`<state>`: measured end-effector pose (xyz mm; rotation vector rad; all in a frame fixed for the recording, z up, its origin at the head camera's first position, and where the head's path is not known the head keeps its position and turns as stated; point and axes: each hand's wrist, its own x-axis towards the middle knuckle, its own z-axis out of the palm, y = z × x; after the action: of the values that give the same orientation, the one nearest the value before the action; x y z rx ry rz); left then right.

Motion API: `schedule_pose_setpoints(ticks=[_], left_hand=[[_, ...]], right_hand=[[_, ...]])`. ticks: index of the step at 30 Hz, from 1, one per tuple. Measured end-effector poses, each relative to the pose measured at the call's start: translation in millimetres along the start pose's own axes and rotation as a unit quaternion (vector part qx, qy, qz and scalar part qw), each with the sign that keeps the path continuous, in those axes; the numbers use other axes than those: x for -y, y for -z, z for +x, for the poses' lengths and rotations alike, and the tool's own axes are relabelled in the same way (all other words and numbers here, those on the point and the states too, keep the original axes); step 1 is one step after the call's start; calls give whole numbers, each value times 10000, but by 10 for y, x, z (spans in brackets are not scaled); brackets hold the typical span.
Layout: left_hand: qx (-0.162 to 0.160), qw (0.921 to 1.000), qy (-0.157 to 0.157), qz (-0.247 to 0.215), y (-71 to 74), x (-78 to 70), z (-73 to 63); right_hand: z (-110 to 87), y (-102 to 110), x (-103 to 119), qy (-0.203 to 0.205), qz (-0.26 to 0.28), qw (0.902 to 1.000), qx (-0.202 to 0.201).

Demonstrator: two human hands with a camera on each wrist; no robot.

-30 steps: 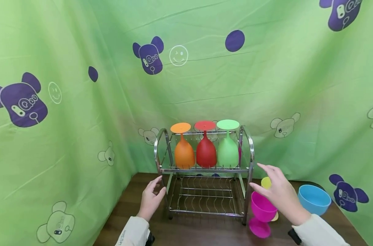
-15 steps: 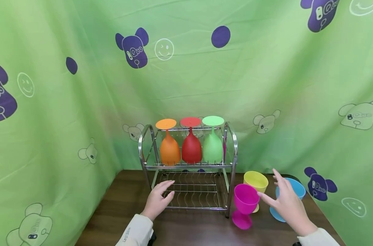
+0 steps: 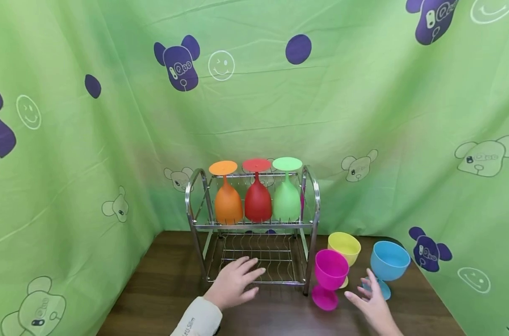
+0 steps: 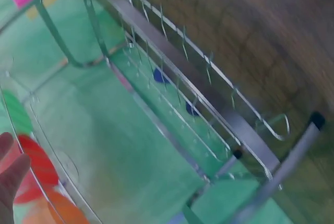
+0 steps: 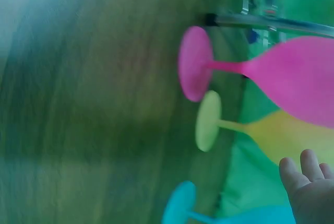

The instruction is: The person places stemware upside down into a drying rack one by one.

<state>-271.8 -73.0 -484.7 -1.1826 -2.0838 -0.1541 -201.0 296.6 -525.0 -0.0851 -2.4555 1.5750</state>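
My left hand (image 3: pixel 234 284) hovers in front of the rack's lower tier with its fingers extended and holds nothing. To the right, my right hand (image 3: pixel 373 305) is held with fingers spread, in front of the blue goblet (image 3: pixel 390 261), and grips nothing. Beside the rack stand an upright pink goblet (image 3: pixel 331 270) and, behind it, a yellow goblet (image 3: pixel 345 247). Upside down on the top tier of the metal dish rack (image 3: pixel 254 227) sit an orange goblet (image 3: pixel 228 205), a red goblet (image 3: pixel 258 201) and a light green goblet (image 3: pixel 286 201).
A brown wooden table (image 3: pixel 153 289) bears the rack and the upright goblets. Green printed cloth (image 3: pixel 254 107) hangs behind and at both sides. A sliver of something pink (image 3: pixel 302 201) shows at the rack's right end, mostly hidden.
The view has swung right and down. My left hand has moved right, before the lower tier. My right hand has drawn down and back, uncovering the yellow and blue goblets.
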Motion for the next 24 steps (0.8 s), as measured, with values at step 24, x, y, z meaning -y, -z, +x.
schedule_pose_setpoints(ticks=[24], left_hand=[[1702, 9848, -354, 72, -167, -363, 160]], right_hand=[[331, -775, -102, 14, 152, 9805, -1960]])
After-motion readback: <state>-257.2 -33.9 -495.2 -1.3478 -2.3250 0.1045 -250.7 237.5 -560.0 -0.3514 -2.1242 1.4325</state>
